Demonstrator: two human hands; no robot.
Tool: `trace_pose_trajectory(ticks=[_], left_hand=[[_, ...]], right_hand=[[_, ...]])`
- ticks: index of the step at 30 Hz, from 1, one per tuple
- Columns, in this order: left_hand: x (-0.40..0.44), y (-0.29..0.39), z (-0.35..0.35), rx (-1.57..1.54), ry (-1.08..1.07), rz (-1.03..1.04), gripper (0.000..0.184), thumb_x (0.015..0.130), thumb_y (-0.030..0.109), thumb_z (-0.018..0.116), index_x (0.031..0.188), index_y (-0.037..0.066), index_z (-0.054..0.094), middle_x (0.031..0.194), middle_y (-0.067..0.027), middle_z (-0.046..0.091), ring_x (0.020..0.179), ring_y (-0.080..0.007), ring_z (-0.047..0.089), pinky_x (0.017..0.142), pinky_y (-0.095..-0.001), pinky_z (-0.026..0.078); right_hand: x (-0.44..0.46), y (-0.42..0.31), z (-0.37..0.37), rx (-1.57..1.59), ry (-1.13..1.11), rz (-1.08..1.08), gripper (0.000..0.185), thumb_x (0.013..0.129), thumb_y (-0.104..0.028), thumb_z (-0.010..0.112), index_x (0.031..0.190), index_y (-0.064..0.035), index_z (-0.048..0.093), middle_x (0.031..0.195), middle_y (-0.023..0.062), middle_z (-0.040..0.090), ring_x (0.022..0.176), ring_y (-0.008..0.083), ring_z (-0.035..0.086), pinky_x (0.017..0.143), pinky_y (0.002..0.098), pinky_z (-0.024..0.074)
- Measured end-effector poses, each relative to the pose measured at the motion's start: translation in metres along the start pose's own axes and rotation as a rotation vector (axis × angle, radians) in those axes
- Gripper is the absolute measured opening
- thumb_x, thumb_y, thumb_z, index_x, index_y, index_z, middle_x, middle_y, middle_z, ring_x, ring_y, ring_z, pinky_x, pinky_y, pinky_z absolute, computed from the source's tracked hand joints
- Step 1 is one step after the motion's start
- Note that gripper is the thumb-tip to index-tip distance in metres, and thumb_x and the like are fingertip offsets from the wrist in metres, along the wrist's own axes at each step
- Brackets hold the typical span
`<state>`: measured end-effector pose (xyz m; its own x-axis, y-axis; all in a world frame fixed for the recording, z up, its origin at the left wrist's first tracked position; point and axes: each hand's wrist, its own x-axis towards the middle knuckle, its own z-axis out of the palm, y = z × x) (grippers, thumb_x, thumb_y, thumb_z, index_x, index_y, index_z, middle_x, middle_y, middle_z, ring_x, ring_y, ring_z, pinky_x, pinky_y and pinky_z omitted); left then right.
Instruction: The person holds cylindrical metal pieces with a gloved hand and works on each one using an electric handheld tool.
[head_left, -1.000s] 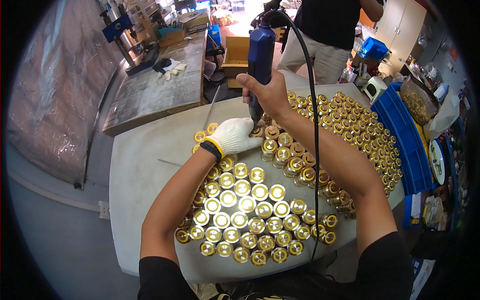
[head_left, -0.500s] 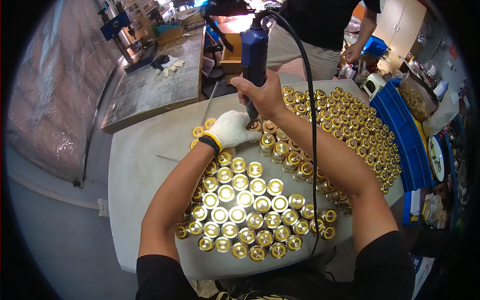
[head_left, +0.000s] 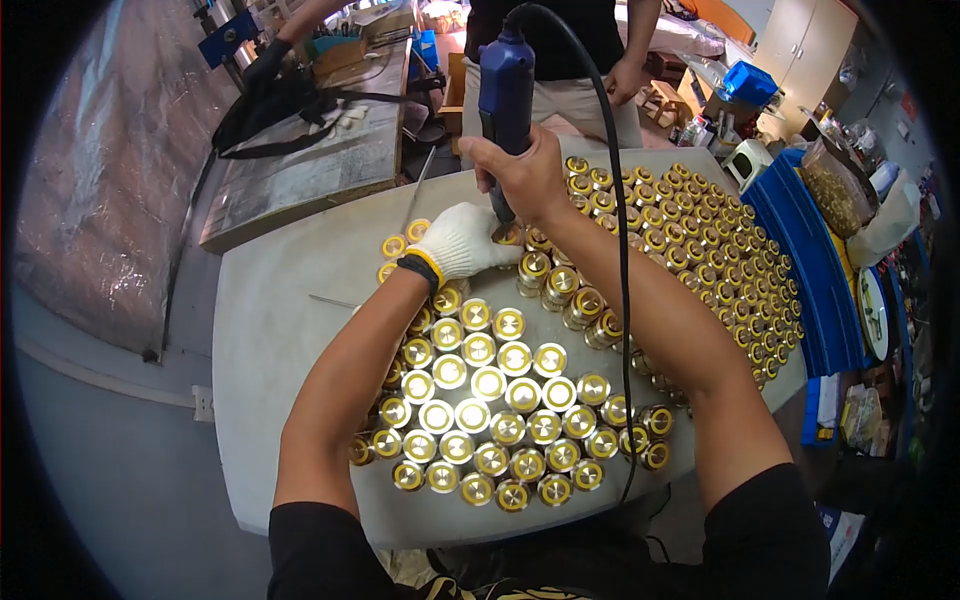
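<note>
My right hand point(head_left: 520, 178), bare, is wrapped round a blue corded power tool point(head_left: 506, 90) held upright, its narrow tip pointing down. My left hand point(head_left: 465, 242) wears a white knit glove and grips a small metal cylinder point(head_left: 508, 236) with a coppery top. The tool's tip meets or nearly meets that top; the exact contact is too small to tell. Beside my left hand stand a few similar yellow-ringed cylinders point(head_left: 393, 245). Many shiny cylinders with yellow rings point(head_left: 478, 348) stand nearer me, and a large group with coppery tops point(head_left: 700, 235) fills the right side.
The black cable point(head_left: 622, 300) hangs across the table point(head_left: 270, 370) in front of my right arm. Thin metal rods point(head_left: 420, 185) lie near my left hand. Blue bins point(head_left: 800, 260) line the right edge. Another person point(head_left: 550, 60) stands across; a black strapped bag point(head_left: 270, 115) is on the wooden bench point(head_left: 320, 180).
The other person has shifted left, and a black strapped bag now lies on the bench over the gloves there. My hands stay at the same cylinder; the view has shifted slightly.
</note>
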<state>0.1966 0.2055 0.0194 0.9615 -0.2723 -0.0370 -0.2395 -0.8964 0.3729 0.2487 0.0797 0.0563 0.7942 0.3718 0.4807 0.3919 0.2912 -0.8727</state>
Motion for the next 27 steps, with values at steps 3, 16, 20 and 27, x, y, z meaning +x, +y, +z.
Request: trace_pose_trajectory(ticks=[3,16,20,27], left_hand=[[0.000,-0.001,0.004,0.052,-0.020,-0.009,0.059,0.081,0.058,0.065,0.089,0.001,0.072,0.085,-0.0271,0.069,0.084,-0.0431,0.068,0.079,-0.0503,0.052],[-0.010,0.003,-0.008,0.130,-0.034,0.034,0.046,0.079,0.047,0.066,0.091,0.003,0.073,0.090,-0.0243,0.071,0.088,-0.0419,0.068,0.083,-0.0500,0.053],[-0.014,0.001,-0.012,0.131,-0.135,0.181,0.036,0.077,0.031,0.064,0.099,0.004,0.071,0.092,-0.0225,0.071,0.090,-0.0407,0.068,0.084,-0.0493,0.053],[-0.032,0.026,-0.013,0.043,0.048,0.267,0.042,0.080,0.035,0.071,0.108,0.005,0.065,0.096,-0.0194,0.070,0.094,-0.0390,0.066,0.085,-0.0477,0.052]], right_hand=[[-0.003,-0.002,0.006,0.019,0.082,0.006,0.026,0.085,-0.024,0.080,0.080,-0.0042,0.064,0.065,0.0013,0.062,0.053,0.0086,0.058,0.050,0.0255,0.0461],[-0.009,-0.027,0.009,0.036,0.302,0.001,0.027,0.082,-0.022,0.084,0.078,-0.0046,0.064,0.065,0.0026,0.062,0.052,0.0109,0.060,0.050,0.0258,0.0491],[-0.010,-0.048,-0.026,0.194,0.242,-0.038,0.034,0.092,-0.031,0.075,0.097,-0.0023,0.057,0.072,0.0075,0.061,0.058,0.0188,0.063,0.058,0.0340,0.0560],[-0.030,-0.046,-0.044,0.208,0.259,0.057,0.036,0.084,-0.034,0.081,0.081,-0.0051,0.060,0.065,0.0056,0.061,0.053,0.0149,0.062,0.053,0.0282,0.0499]])
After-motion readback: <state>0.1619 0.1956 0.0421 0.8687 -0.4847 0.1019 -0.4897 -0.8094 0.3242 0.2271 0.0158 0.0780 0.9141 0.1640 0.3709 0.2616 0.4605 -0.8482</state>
